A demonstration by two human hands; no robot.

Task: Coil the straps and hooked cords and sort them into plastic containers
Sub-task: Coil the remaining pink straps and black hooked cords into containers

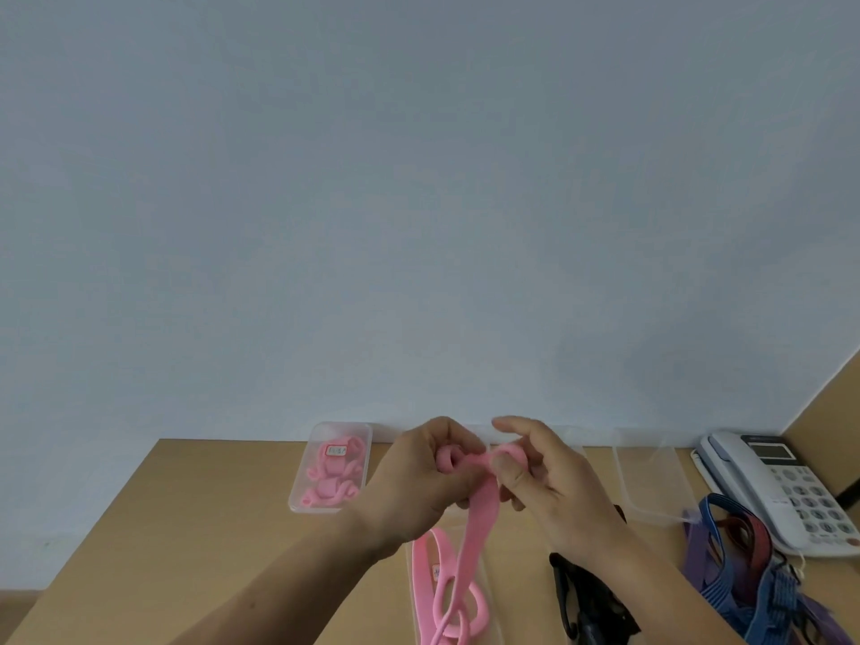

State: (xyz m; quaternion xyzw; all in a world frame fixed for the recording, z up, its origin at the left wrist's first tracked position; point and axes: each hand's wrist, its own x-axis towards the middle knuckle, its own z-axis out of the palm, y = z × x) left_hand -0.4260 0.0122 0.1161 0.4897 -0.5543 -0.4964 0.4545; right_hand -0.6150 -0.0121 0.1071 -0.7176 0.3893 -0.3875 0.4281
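1. I held the pink strap (479, 509) above the table (186, 528), close in front of me, so both hands could work the same end.
2. My left hand (419, 472) was curled around the started coil at the strap's top end. I judged this grip was there to stop the turns springing apart.
3. My right hand (549, 481) pinched the strap just beside the coil, thumb on the near face and the index finger raised. That grip suited feeding the next turn onto the coil.
4. The rest of the strap hung straight down between my wrists, so it could be drawn up without twisting.
5. The hanging tail ran down to more loose pink straps (446, 593) at the near edge. A clear tray (489, 593) seemed to lie under them; I could not tell for certain.
6. A lidded clear box (294, 502) stood at the far left against the wall and held coiled pink straps (330, 477). I judged it the place for this coil.
7. An empty clear box (623, 477) stood to the right, near the pile of blue, purple and red cords (726, 551), probably ready for those.
8. A black bundle (591, 598) lay near my right forearm, and a telephone (782, 486) sat at the far right.
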